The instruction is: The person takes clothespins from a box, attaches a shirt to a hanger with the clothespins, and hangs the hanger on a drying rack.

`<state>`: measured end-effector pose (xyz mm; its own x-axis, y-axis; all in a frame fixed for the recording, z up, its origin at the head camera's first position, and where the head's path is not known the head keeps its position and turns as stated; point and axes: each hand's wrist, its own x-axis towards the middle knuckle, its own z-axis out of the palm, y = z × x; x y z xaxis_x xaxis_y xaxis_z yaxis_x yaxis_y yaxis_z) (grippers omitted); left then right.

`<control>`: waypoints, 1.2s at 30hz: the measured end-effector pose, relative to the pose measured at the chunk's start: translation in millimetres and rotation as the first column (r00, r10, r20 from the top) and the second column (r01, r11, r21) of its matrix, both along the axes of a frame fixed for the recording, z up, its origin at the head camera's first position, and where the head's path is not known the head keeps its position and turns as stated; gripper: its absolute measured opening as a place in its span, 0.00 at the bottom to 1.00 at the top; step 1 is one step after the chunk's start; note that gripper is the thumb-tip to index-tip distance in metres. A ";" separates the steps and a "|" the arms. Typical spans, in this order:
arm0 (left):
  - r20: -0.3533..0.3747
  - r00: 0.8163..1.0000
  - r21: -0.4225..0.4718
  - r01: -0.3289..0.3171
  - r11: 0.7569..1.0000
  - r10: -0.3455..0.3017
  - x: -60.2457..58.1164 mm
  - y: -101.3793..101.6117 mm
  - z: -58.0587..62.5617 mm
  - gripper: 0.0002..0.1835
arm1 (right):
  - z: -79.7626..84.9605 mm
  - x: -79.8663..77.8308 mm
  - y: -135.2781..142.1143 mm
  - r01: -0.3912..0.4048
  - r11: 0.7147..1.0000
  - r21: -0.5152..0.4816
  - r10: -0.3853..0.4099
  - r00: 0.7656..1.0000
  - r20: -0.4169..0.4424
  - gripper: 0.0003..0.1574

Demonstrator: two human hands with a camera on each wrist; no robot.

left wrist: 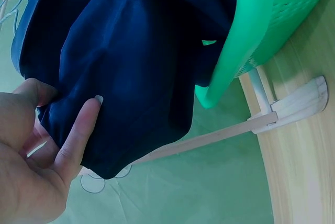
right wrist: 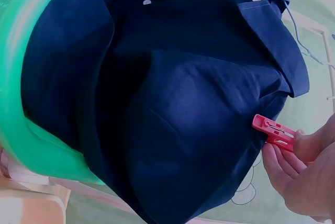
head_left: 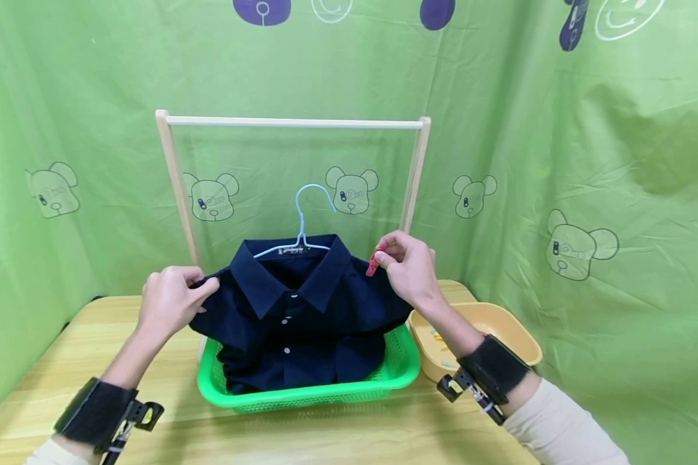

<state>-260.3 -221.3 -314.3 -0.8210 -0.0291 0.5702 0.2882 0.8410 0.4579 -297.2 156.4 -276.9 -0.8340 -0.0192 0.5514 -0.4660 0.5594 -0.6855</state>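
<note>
Fingers of the left hand (head_left: 171, 297) pinch the navy shirt (head_left: 258, 342), bunched partly in the green basket (head_left: 308, 395), while the right hand (head_left: 410, 268) pinches a red clip (head_left: 372, 264) opposite, seemingly keeping the shoulders spread over the hanger (head_left: 302, 227).

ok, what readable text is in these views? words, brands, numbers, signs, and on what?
"Qee", as best it reads: on the bear faces printed on the green curtain.
Label inside the collar of the dark blue shirt: light lettering, too small to read.
Red clip: no legible lettering.
Numbers: none legible.
</note>
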 end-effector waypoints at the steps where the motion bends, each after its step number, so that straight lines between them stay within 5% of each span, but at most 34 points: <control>1: -0.001 1.000 -0.001 0.001 1.000 -0.001 0.1 0.0 -0.1 0.24 | -0.2 -0.2 0.0 -0.001 1.000 -0.002 0.001 1.000 0.001 0.03; 36: 0.013 1.000 -0.002 0.009 1.000 -0.009 3.0 0.7 2.6 0.24 | -1.9 1.0 1.0 -0.006 0.999 -0.045 0.011 0.995 0.104 0.09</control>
<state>-257.3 -220.6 -311.7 -0.8284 -0.0200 0.5598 0.2903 0.8393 0.4596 -296.2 157.4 -278.8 -0.8869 -0.0039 0.4619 -0.3953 0.5236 -0.7547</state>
